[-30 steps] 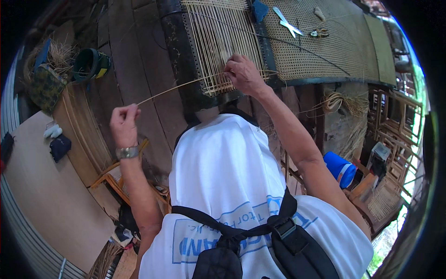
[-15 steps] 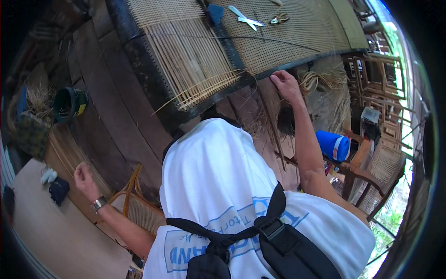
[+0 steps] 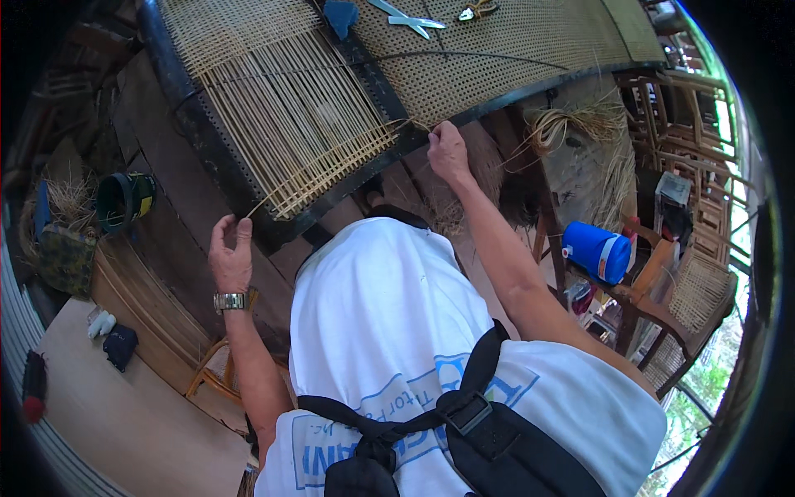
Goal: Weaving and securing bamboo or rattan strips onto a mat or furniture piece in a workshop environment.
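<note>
A dark wooden frame (image 3: 217, 170) carries a panel of pale cane strands (image 3: 294, 124), strung lengthwise with several cross strands woven in at the near end. Off the frame's near left corner, my left hand (image 3: 230, 261) pinches the loose end of a cane strand (image 3: 263, 199) between thumb and fingers. My right hand (image 3: 448, 156) is closed just off the frame's near edge, right of the woven rows. Its fingertips pinch the other end of a thin cane strand there. A long dark rod (image 3: 464, 55) lies across the panel and the finished cane mesh (image 3: 497, 79).
Scissors (image 3: 407, 20), pliers (image 3: 478, 11) and a blue piece (image 3: 340, 16) lie on the far part. Bundled cane (image 3: 580, 128) hangs at right, near a blue jug (image 3: 596, 252) and a chair. A green bucket (image 3: 124, 201) and a pale board (image 3: 141, 398) are at left.
My left hand has risen up and right from beside the board to the frame's corner and taken the cane end. My right hand has moved left along the frame edge.
</note>
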Available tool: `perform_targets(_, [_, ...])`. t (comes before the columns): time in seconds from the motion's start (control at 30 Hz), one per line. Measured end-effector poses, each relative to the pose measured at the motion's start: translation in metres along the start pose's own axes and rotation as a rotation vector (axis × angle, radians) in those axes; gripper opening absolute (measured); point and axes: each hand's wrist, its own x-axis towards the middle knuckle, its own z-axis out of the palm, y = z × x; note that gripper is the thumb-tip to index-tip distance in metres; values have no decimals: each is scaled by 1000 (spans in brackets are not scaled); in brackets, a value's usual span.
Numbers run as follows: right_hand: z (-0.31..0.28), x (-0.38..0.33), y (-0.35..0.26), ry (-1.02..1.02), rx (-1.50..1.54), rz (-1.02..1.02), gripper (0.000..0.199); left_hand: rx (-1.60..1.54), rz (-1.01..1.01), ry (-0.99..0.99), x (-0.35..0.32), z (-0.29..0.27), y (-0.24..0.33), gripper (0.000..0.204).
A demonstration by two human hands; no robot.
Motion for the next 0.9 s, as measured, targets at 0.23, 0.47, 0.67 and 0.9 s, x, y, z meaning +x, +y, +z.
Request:
perform_targets(0.23, [-48, 29, 46, -645, 843, 665, 24, 0, -193, -237, 7, -12, 0, 45])
perform_targets(0.47, [-159, 121, 125, -464, -220, 46, 38, -227, -183, -105, 9, -14, 36, 29])
perform_targets(0.67, [-104, 159, 84, -562, -336, -267, 35, 79, -121, 131, -42, -98, -56, 20])
perform_targets(0.9, [-18, 116, 7, -768, -108, -302, 30, 575, -635, 540, -170, -547, -118, 47])
